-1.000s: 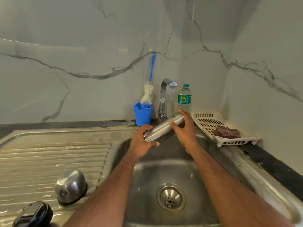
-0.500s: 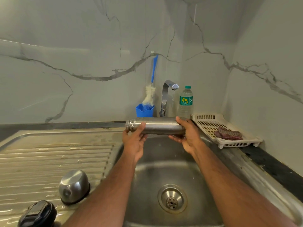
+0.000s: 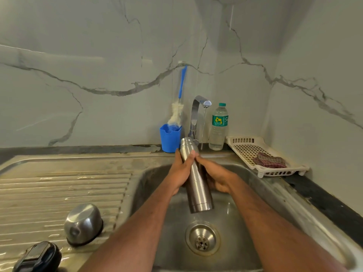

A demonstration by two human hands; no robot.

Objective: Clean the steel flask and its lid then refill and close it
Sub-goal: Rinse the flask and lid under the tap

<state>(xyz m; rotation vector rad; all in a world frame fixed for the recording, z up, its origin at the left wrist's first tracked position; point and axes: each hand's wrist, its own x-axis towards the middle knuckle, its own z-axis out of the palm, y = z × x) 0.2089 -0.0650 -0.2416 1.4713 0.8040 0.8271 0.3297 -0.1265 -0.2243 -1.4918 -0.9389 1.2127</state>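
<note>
The steel flask (image 3: pixel 197 183) is held nearly upright over the sink basin (image 3: pixel 245 222), its open threaded mouth at the top, close to the tap (image 3: pixel 197 112). My left hand (image 3: pixel 179 171) grips its left side and my right hand (image 3: pixel 216 175) wraps its right side. A thin stream of water falls from the tap spout just right of the flask's mouth. The steel outer cap (image 3: pixel 83 224) lies dome up on the drainboard, and the black inner lid (image 3: pixel 38 257) lies at the bottom left.
A blue cup (image 3: pixel 170 137) holding a bottle brush (image 3: pixel 177 112) stands left of the tap. A plastic water bottle (image 3: pixel 219 127) stands to its right. A white slotted tray (image 3: pixel 245 148) with a folded cloth (image 3: pixel 269 162) sits on the right counter. The drain (image 3: pixel 202 239) is below the flask.
The flask has swung from lying horizontal, mouth to the left, to nearly upright with its mouth up near the tap. Both hands stayed on it and shifted lower over the basin.
</note>
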